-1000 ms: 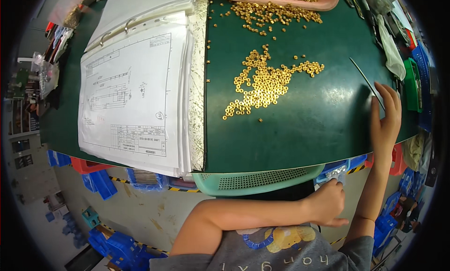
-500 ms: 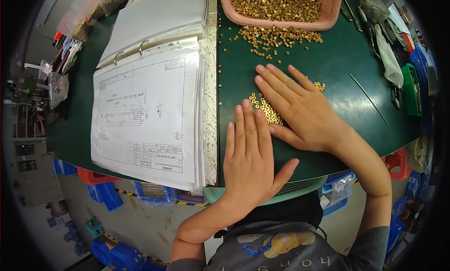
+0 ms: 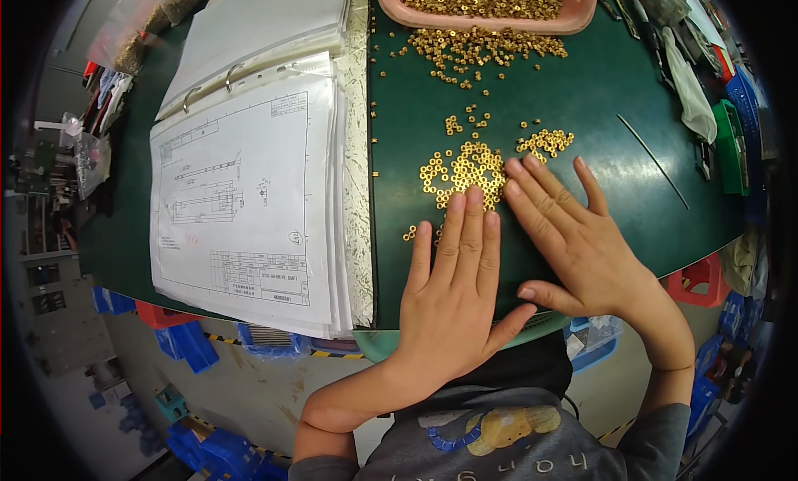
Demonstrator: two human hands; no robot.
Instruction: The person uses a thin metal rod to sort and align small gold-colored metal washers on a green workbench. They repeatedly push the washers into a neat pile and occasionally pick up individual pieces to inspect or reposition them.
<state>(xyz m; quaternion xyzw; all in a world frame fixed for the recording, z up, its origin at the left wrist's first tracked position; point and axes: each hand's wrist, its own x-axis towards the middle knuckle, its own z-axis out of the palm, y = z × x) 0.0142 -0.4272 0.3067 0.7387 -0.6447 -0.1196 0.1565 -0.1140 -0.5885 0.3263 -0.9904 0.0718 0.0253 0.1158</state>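
Note:
Many small brass nuts (image 3: pixel 475 170) lie in a flat cluster on the green tabletop (image 3: pixel 598 82). My left hand (image 3: pixel 453 286) is flat with its fingers stretched out, their tips touching the near side of the cluster. To the right, my right hand (image 3: pixel 578 248) also lies flat, thumb apart, its fingertips at the cluster's right edge. A smaller patch of nuts (image 3: pixel 552 142) sits just beyond the right fingertips. Some nuts may be hidden under the fingers. Neither hand grips anything.
A pink basket (image 3: pixel 490 22) heaped with nuts stands at the far edge, with loose nuts (image 3: pixel 465 53) spilled before it. An open ring binder with a drawing sheet (image 3: pixel 233 207) covers the left. A thin rod (image 3: pixel 652 161) lies right, near a green bin (image 3: pixel 729 144).
My right hand has drawn back toward me and to the right, uncovering the nuts, which now lie more spread out. My left hand has shifted slightly right and nearer. The whole view has shifted a little.

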